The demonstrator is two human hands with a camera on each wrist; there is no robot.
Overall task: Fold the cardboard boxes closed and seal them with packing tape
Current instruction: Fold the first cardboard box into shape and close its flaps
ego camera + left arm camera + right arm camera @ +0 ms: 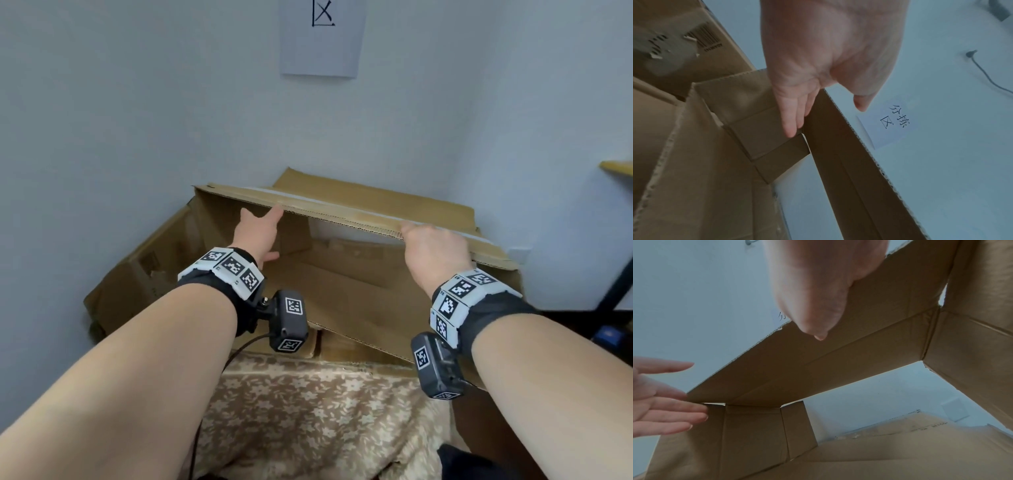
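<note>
The box [342,274] sits in front of me against the wall [102,102], partly on a floral cloth [308,421], its top open. Its far flap [359,212] is raised and tipped toward me, with an old strip of tape [308,198] running along it. I judge I am at the first fold: bringing this long flap down over the opening, so nothing is sealed yet.

My right hand [433,246] grips the flap's near edge, fingers curled over the top and thumb underneath, as the right wrist view shows. That pinch gives me the pull to hinge it down.

My left hand [260,233] is spread flat, fingers straight. In the left wrist view the fingertips [791,128] touch the small side flap [764,129] just under the long flap's end, holding nothing. I read that as steadying the side flap inward so the long flap can close over it rather than catch on it.

A second piece of cardboard [394,202] stands behind the flap against the wall. A paper sign [322,37] hangs above. I see no tape roll in any view, so sealing will mean finding one first.
</note>
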